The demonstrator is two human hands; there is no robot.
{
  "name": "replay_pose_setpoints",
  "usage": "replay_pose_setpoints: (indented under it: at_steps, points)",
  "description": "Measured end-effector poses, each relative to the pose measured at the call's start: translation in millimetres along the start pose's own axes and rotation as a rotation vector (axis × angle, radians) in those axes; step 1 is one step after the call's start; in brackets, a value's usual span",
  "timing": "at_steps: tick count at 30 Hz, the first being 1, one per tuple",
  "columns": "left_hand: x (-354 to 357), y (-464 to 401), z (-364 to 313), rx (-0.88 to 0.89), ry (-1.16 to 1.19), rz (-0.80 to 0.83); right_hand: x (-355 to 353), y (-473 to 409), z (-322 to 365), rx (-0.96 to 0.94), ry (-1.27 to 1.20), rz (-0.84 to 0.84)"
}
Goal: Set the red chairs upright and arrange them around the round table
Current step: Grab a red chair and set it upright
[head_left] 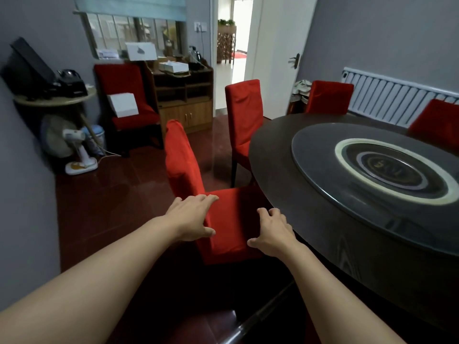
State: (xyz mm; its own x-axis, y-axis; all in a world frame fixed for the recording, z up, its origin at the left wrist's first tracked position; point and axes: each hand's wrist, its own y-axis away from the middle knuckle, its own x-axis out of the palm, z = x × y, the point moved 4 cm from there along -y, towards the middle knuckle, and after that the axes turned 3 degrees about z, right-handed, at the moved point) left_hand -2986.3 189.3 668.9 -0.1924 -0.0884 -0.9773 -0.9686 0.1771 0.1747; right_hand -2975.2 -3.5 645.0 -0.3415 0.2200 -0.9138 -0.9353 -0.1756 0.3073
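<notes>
A red-covered chair (185, 160) stands upright just left of the dark round table (278, 155), its seat tucked toward the table edge. My left hand (195, 216) rests on the seat's left edge, fingers spread. At the seat's near right corner, beside the table rim, lies my right hand (272, 232) with fingers loosely bent. A second red chair (244, 115) stands upright at the table farther back. Two more red chairs (329, 96) (437, 125) show behind the table's far side. Another red chair (126, 100) with a white box on it stands by the wall.
A glass turntable (323, 150) sits on the table. A wooden cabinet (185, 95) stands against the back wall near an open doorway (232, 53). A fan (77, 147) and a side table (53, 98) are at the left wall. A radiator (397, 95) lines the right wall.
</notes>
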Motion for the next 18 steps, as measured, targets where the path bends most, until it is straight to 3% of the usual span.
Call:
replay_pose_setpoints:
  at_steps: [8,18]
  points:
    - [-37,-72,96,-0.047,0.026,-0.085,-25,-102,71,-0.049,-0.014,-0.031]
    - [-64,-183,234,0.131,0.003,-0.095,-24,-221,178,0.092,-0.076,-0.116]
